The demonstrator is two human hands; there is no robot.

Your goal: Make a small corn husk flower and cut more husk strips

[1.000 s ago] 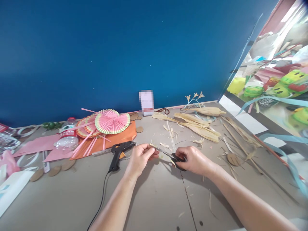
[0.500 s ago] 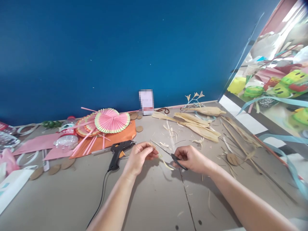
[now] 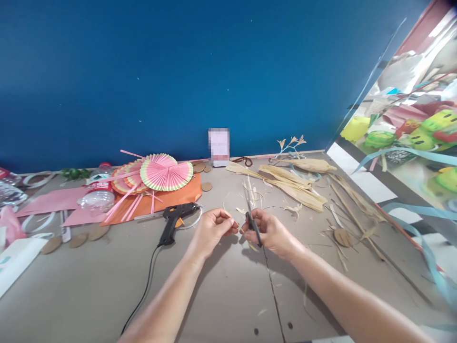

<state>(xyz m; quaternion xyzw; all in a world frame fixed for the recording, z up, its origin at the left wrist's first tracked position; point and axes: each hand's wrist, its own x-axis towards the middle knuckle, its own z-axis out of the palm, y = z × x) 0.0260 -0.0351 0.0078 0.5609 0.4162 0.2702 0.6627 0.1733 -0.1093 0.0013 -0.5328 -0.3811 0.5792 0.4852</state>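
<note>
My left hand [image 3: 213,227] is closed in a pinch on a small pale straw piece [image 3: 236,223] just above the brown tabletop [image 3: 221,295]. My right hand [image 3: 269,231] grips black-handled scissors [image 3: 252,223], whose blades point up and away, close to the left fingertips. The two hands almost touch at the middle of the table. A black hot glue gun [image 3: 173,219] lies just left of my left hand, its cord [image 3: 143,297] trailing toward me.
Dried husk leaves [image 3: 293,183] and scattered strips lie at the back right. Pink paper fans [image 3: 166,172] rest on orange paper [image 3: 178,197], with a plastic bottle [image 3: 97,196] and pink sheets to the left. Cardboard discs [image 3: 342,237] dot the table. A blue wall [image 3: 178,71] stands behind.
My right hand has moved left toward the left hand, and the scissors have swung from lying slanted to pointing upward. The straw strip hanging between the hands is no longer seen.
</note>
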